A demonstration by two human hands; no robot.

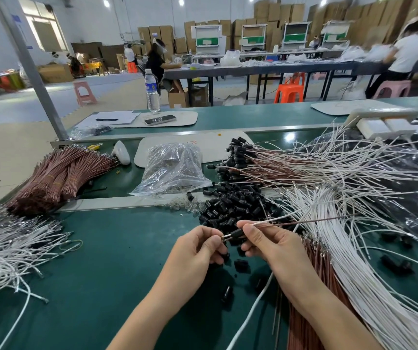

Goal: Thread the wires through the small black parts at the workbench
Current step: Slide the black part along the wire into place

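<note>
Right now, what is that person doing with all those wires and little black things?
A person is threading wires at a green workbench. The right hand holds a small black part, with a white wire and a brown wire trailing off to the right. The left hand pinches the wire tips poking out of it. A pile of loose black parts lies just beyond the hands.
</note>
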